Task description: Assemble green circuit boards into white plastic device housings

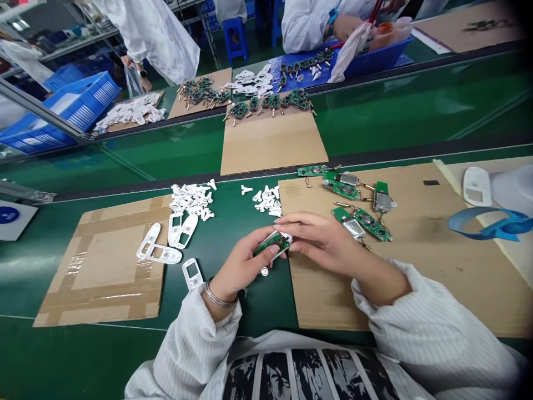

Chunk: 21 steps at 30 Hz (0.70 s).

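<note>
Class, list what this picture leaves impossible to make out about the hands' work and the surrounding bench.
In the head view:
Underside of the circuit board: hidden by the left hand.
Whether the right hand grips it or merely touches: its own fingers obscure the contact.
Full shape of the pale object: cut off by the right edge.
Details of the far dark pieces: blurred and too small.

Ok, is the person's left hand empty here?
No, the left hand holds a green circuit board, with its thumb lying across the board.
</note>
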Tool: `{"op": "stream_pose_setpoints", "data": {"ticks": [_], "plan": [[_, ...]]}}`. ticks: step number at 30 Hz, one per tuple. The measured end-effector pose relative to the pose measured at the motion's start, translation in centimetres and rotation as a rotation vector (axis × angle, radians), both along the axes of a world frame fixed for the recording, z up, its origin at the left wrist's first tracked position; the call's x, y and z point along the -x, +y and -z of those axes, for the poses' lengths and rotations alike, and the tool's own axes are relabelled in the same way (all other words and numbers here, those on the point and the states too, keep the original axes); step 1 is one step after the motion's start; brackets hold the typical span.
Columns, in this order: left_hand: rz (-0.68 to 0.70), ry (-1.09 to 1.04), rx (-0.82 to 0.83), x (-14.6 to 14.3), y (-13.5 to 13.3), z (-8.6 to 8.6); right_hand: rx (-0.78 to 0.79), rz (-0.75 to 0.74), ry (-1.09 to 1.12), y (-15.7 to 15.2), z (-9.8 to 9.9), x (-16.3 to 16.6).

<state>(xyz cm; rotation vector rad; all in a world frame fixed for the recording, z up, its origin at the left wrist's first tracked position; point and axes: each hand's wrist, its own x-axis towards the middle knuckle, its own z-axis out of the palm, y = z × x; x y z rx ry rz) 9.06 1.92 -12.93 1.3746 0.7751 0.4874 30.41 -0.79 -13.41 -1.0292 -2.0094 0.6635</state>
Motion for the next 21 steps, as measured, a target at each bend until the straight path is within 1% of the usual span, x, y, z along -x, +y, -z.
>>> {"op": "stream_pose_setpoints", "data": {"ticks": [2,3,4,6,8,10,13,15,18,21], "plan": [[-0.02,-0.024,-0.032,-0.2,-0.2,0.1,0.028,0.06,0.088,-0.1,-0.2,0.3],[-0.024,-0.028,-0.048,-0.3,-0.3,0.1,0.065,0.098,0.14,-0.1,-0.2,0.5],[-0.024,-0.028,-0.063,-0.4,-0.5,0.1,0.125,0.132,0.201,-0.2,-0.3,0.7],[-0.013,-0.018,-0.11,-0.4,-0.7,0.0,0.3,0.175,0.342,-0.4,-0.3,1.1],[-0.013,-0.003,-0.193,-0.5,-1.0,-0.1,0.474,0.185,0.48,-0.5,-0.3,1.4],[-0.034,0.027,-0.311,-0.5,-1.2,-0.3,0.565,0.172,0.568,-0.6,-0.4,1.6],[-0.046,0.062,-0.472,-0.5,-1.4,-0.5,0.556,0.175,0.598,-0.7,-0.5,1.6],[-0.027,0.051,-0.529,-0.5,-1.4,-0.6,0.538,0.187,0.594,-0.7,-0.7,1.6],[0.004,0.028,-0.564,-0.4,-1.4,-1.0,0.583,0.167,0.636,-0.8,-0.9,1.6],[-0.014,0.006,-0.568,-0.4,-1.5,-1.3,0.616,0.145,0.669,-0.8,-1.2,1.6]]}}
